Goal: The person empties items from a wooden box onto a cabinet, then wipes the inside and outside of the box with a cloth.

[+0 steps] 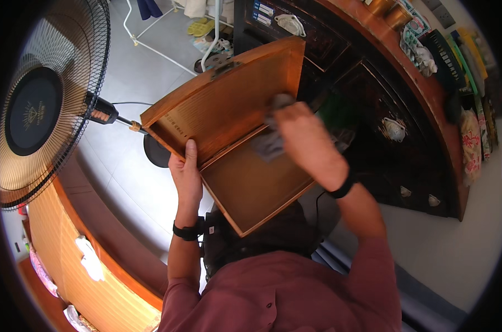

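A hinged wooden box stands open over my lap. Its raised lid (234,95) has printed writing on the inner face and a metal clasp (225,70) on the outer edge. Inside the box's shallow base (255,182) is a flat brown floor. My left hand (187,178) grips the left side near the hinge, thumb against the lid. My right hand (307,141), blurred, is over the right part of the box, closed around a grey cloth (269,146) that hangs toward the base. A dark, blurred bulge, perhaps more cloth, shows above the fingers.
A standing fan (53,112) is at the left, close to the lid's corner. To the right stands a dark wooden cabinet (359,103) with metal pulls. A white metal rack (168,54) is beyond the lid. Lower left is a bed or bench with a slatted mat (68,232).
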A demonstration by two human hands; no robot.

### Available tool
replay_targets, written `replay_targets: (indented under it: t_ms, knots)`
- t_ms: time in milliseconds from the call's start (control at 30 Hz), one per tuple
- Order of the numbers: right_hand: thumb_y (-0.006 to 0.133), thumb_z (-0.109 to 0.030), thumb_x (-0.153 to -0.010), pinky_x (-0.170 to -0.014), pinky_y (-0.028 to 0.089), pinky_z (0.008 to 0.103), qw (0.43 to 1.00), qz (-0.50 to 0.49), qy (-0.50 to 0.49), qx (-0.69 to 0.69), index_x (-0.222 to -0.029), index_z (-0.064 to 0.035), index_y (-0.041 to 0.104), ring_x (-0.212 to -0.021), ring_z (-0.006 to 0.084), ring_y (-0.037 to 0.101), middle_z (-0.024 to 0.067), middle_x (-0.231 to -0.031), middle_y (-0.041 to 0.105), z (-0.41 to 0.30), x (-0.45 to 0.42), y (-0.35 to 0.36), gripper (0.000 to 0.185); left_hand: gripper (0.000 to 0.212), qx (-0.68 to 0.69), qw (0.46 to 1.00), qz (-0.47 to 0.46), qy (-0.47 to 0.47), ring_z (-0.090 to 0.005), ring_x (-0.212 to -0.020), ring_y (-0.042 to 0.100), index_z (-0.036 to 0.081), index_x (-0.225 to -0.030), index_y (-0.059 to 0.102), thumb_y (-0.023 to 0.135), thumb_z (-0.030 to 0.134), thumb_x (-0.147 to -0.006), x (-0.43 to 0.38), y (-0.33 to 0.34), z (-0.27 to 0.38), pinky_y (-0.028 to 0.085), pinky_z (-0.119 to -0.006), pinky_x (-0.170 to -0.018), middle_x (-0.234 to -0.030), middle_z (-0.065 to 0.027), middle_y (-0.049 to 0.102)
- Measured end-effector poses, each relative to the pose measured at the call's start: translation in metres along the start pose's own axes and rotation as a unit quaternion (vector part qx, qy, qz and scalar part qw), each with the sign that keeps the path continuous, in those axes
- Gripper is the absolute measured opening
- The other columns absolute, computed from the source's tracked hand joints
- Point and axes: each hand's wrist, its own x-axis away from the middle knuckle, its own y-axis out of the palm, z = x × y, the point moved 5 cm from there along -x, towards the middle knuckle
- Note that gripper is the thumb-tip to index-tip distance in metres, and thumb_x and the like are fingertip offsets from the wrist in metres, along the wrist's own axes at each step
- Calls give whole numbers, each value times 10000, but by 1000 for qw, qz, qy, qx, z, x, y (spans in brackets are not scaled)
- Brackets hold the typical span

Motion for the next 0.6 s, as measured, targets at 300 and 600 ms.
replay_targets:
  t_ms: [300, 600]
  knots:
    - [645, 14, -851, -822, 539, 490, 944, 44, 164, -282, -1077, 33, 684, -920, 441, 659, 233, -992, 688, 83, 26, -14, 231, 618, 66, 988, 71, -124, -190, -1128, 626, -77, -1348, 549, 560, 478, -1076, 2, 10, -13, 502, -328, -982, -1281, -137, 650]
    - [570, 105, -837, -731, 500, 513, 967, 33, 139, -212, -1009, 57, 612, -852, 466, 613, 233, -891, 612, 40, 68, -3, 184, 668, -43, 990, 109, -81, -205, -1084, 633, -108, -1313, 561, 555, 514, -1068, 11, -8, -13, 507, -336, -960, -1244, -152, 659]
